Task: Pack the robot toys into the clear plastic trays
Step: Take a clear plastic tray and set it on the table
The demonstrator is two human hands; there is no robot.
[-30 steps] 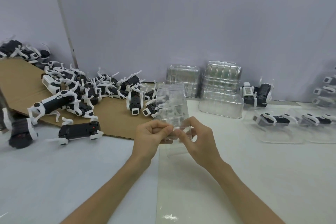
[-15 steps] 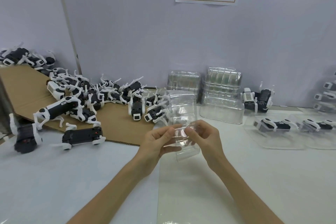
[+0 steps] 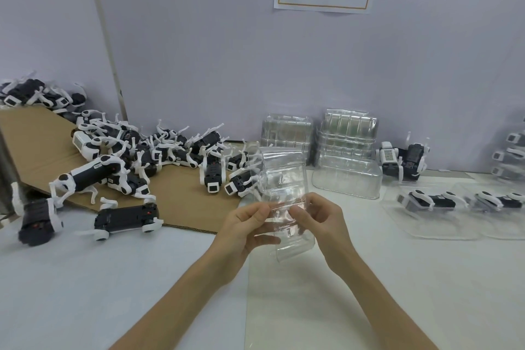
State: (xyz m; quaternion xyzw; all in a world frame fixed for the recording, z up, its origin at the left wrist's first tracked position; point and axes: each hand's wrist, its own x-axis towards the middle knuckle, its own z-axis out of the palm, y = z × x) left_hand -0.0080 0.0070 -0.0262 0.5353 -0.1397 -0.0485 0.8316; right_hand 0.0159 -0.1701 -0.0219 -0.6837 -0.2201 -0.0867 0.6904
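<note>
I hold a clear plastic tray (image 3: 282, 176) upright above the table centre. My left hand (image 3: 245, 226) pinches its near left edge, and my right hand (image 3: 319, 220) pinches its near right edge. Nothing lies in this tray. A heap of black and white robot toys (image 3: 159, 156) is on brown cardboard (image 3: 31, 139) to the left. One toy (image 3: 125, 219) lies on its side at the cardboard's front edge. On the right, two toys (image 3: 423, 199) lie in clear trays (image 3: 434, 231) on the table.
Stacks of clear trays (image 3: 346, 156) stand against the back wall, with a loose toy (image 3: 402, 160) beside them. More packed toys (image 3: 511, 156) sit at the far right edge. A black toy part (image 3: 37, 220) lies at far left. A white sheet (image 3: 312, 307) covers the table before me.
Both hands have raised the clear tray slightly and shifted their pinch along its near edge. The camera has tilted down a little.
</note>
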